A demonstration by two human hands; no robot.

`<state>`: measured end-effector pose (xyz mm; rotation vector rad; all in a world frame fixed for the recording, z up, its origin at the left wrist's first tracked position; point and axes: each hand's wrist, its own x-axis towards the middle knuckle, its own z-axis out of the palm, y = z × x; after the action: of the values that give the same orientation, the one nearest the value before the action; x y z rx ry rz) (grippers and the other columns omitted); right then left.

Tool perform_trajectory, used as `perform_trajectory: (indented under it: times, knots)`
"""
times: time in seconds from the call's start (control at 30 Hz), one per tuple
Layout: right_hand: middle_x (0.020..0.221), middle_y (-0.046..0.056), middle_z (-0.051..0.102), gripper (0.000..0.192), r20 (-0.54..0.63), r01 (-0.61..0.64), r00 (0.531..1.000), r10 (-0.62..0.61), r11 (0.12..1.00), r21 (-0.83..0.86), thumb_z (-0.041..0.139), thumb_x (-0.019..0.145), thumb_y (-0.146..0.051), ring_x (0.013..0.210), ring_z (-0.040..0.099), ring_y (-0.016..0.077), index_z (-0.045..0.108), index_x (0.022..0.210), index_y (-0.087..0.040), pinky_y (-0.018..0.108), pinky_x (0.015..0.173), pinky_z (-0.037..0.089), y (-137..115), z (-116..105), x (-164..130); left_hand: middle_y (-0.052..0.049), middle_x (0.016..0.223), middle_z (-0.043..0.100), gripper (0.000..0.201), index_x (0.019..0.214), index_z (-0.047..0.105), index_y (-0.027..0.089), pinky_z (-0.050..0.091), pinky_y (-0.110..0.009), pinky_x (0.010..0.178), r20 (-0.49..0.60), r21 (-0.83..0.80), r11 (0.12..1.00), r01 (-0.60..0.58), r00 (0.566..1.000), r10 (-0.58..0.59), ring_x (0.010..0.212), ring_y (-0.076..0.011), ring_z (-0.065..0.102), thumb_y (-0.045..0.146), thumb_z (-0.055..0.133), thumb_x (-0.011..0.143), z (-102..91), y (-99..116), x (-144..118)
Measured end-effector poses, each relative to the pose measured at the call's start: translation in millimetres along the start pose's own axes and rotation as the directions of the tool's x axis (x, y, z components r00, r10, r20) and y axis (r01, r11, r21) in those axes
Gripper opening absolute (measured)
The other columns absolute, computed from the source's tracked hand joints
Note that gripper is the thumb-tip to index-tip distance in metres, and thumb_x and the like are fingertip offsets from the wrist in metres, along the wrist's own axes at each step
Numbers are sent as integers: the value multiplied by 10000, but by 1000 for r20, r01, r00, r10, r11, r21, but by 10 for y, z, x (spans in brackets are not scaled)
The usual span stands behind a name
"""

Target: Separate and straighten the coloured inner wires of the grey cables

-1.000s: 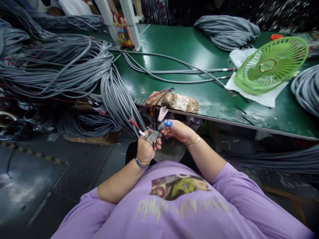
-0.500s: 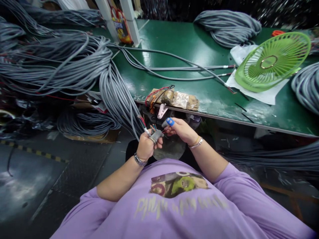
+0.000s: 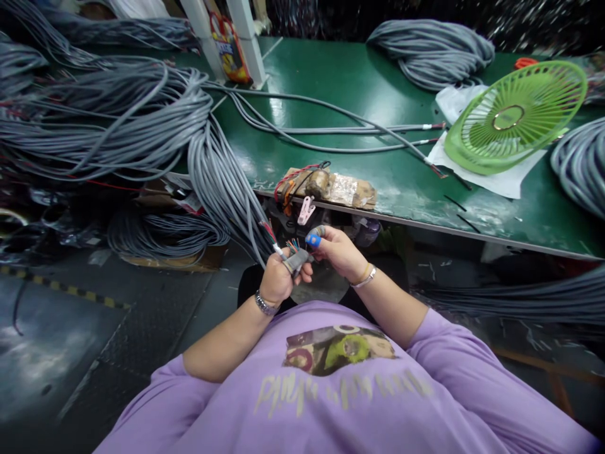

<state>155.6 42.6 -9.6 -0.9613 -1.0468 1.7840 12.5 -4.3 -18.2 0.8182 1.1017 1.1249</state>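
A grey cable end is being clenched in the left hand while its coloured wires are being pinched by the right hand; one strand at a time is best separated.

A cable-assembly workshop: grey cable bundles heaped over a green workbench.

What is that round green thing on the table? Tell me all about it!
The round light-green plastic fan grille is a disc of thin ribs spreading out from a ring-shaped hub with a gold-coloured rim. It leans tilted, facing the camera, at the far right of the green table. Its lower edge rests on a white sheet. No hand touches it. Whether blades sit behind it cannot be told.
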Motion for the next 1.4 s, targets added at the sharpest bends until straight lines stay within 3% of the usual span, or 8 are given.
perform_trajectory:
  times: [0.2, 0.33, 0.47, 0.8, 1.0, 1.2, 1.3, 1.4]
  knots:
    - [625, -25, 539, 441, 0, -94, 996, 94, 994, -61, 699, 684, -582, 513, 450, 62, 568, 725, -163, 194, 464, 411, -52, -5, -24, -16, 526, 635, 323, 692, 583, 144, 284, -173, 313, -75, -47, 999, -3, 997, 0, 368, -107, 559, 429, 735, 682, -1, -7, 39]
    - [578, -50, 516, 388, 61, -29, 997, 43, 975, -222, 785, 621, -466, 491, 430, 61, 563, 721, -165, 187, 435, 382, -112, 7, -46, -22, 518, 632, 360, 656, 565, 146, 292, -171, 317, -79, -19, 999, -26, 997, 24, 370, -107, 563, 461, 738, 671, 14, -32, 38]
    - [580, -50, 523, 275, 92, 1, 996, 21, 973, -232, 744, 660, -372, 497, 444, 66, 574, 722, -164, 196, 453, 391, -97, -12, -40, -14, 516, 632, 338, 686, 576, 146, 290, -169, 316, -99, -13, 999, -42, 994, 40, 370, -109, 565, 442, 739, 673, 14, -30, 36]
    - [614, -35, 557, 114, 32, 46, 999, -42, 988, -145, 646, 676, -251, 524, 461, 66, 581, 708, -163, 196, 497, 370, 13, 67, -8, -25, 524, 635, 347, 654, 566, 148, 300, -174, 319, 12, 22, 1000, -22, 1000, 21, 371, -111, 565, 451, 727, 707, -23, -37, 24]
    - [555, -52, 503, 160, -69, 52, 996, -62, 989, -136, 670, 686, -288, 479, 399, 59, 568, 680, -166, 201, 460, 321, 70, 108, 30, -1, 496, 607, 309, 651, 575, 149, 279, -162, 311, -133, 0, 995, -104, 986, 103, 348, -84, 528, 416, 715, 718, -12, -62, 35]
    - [570, -56, 502, 258, -228, 18, 973, 17, 988, 153, 693, 711, -376, 461, 389, 44, 538, 687, -171, 177, 445, 308, 38, -32, 132, 33, 440, 547, 273, 682, 625, 143, 281, -164, 304, -154, -74, 991, -112, 983, 99, 311, -63, 445, 402, 712, 690, -26, 30, 46]
    - [641, -21, 570, 354, -146, -106, 979, 143, 966, 237, 649, 776, -510, 487, 448, 55, 599, 776, -160, 182, 458, 351, -45, -95, 204, 40, 417, 517, 281, 663, 622, 149, 287, -171, 311, -102, -116, 989, -96, 991, 85, 301, -59, 411, 415, 714, 669, -15, 141, 44]
    - [713, 12, 621, 429, 65, -260, 966, 252, 926, 274, 584, 820, -586, 518, 487, 70, 624, 848, -160, 191, 465, 369, -143, -69, 272, 39, 422, 515, 262, 651, 617, 154, 274, -171, 312, -47, -155, 985, -77, 996, 70, 303, -52, 393, 396, 716, 658, 11, 258, 48]
